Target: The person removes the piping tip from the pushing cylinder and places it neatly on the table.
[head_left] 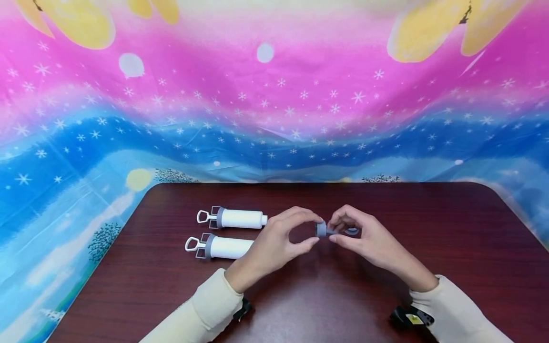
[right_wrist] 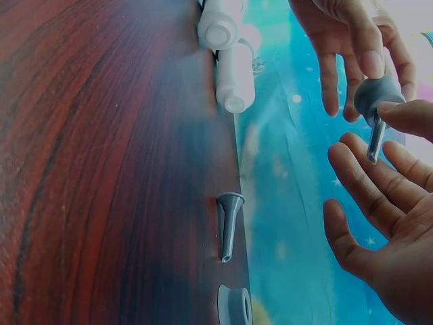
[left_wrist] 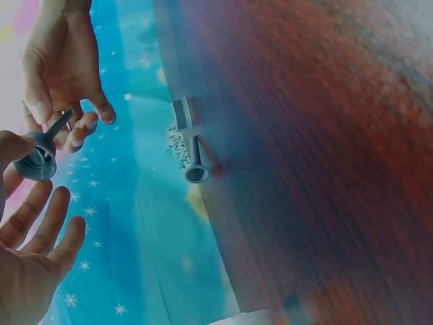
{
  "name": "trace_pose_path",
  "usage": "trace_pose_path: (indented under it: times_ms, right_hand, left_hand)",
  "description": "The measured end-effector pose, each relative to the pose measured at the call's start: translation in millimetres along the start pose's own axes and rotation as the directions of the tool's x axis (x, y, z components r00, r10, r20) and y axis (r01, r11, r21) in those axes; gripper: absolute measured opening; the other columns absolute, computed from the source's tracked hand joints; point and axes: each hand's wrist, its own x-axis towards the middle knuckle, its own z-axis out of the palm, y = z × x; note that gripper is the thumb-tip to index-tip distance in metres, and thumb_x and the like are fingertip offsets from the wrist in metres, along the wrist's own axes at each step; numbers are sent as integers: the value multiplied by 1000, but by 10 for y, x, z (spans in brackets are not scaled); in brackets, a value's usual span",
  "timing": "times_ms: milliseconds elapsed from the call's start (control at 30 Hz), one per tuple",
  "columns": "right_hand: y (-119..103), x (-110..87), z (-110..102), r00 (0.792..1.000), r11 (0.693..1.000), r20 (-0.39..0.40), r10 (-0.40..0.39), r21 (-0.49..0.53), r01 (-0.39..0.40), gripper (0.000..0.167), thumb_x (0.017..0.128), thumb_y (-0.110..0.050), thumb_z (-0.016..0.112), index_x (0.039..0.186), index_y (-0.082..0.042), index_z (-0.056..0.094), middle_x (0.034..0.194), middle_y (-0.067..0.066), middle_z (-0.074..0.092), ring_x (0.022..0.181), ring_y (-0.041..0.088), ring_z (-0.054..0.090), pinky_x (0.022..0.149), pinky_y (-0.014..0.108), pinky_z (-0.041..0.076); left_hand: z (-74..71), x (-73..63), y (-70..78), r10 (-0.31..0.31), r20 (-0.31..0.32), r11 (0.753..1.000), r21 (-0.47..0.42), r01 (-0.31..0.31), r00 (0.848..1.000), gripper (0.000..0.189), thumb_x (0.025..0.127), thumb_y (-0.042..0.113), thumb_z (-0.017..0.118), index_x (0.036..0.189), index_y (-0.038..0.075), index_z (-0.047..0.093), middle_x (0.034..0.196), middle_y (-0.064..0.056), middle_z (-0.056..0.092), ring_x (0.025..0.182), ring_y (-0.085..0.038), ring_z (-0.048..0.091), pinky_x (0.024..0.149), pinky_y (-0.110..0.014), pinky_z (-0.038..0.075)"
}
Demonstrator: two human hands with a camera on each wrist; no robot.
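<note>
Both hands meet above the middle of the tabletop (head_left: 171, 295), wrists low and fingers raised: left hand (head_left: 279, 243) pinches the wide end of a grey nozzle (head_left: 322, 229) between thumb and fingertips, right hand (head_left: 369, 240) pinches its thin tip, remaining fingers loosely spread. Nozzle held off the surface, horizontal between the hands. Two white syringe tubes (head_left: 233, 233) lie side by side just left of the left hand; a second grey nozzle (right_wrist: 229, 223) and a grey ring (right_wrist: 237, 308) lie on the tabletop.

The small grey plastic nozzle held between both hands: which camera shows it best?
The right wrist view: the small grey plastic nozzle shows its round base and thin tip whole. The left wrist view shows its hollow base end. In the head view fingers hide most of it.
</note>
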Motion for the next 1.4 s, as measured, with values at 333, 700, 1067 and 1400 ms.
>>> trace_pose_path:
  times_ms: [333,700,1067,1400]
  right_hand:
    - [1,-39,-17,1000,999,-18,23,-26,-23,17,96,-8,76,108,-15,66,98,-1,70,87,7,67,77,29,55]
    - [-1,-32,-5,1000,1000,-10,18,21,-18,11,97,-5,73,101,-14,67,94,5,71,83,9,66,73,27,54]
    - [-15,-32,-12,999,999,-5,47,18,-47,9,98,-8,73,101,-15,69,97,7,71,85,9,65,72,28,53]
    - [-20,-17,13,1000,999,3,29,22,-29,10,98,-6,72,100,-16,69,97,5,71,86,8,66,72,27,55]
  left_hand:
    - [-28,-4,-13,-142,11,983,-119,143,990,35,91,11,82,125,14,73,118,5,72,111,-17,70,102,-42,57]
    - [-35,-30,-2,-208,27,959,-193,210,978,36,93,9,80,128,13,72,119,3,72,109,-12,72,101,-27,57]
    - [-48,-47,3,-239,44,940,-239,243,970,37,92,8,80,129,9,73,120,-3,72,106,-17,74,99,-27,58]
    - [-38,-46,-3,-254,54,930,-261,260,966,36,92,10,81,127,13,74,117,-2,73,102,-14,73,96,-30,60]
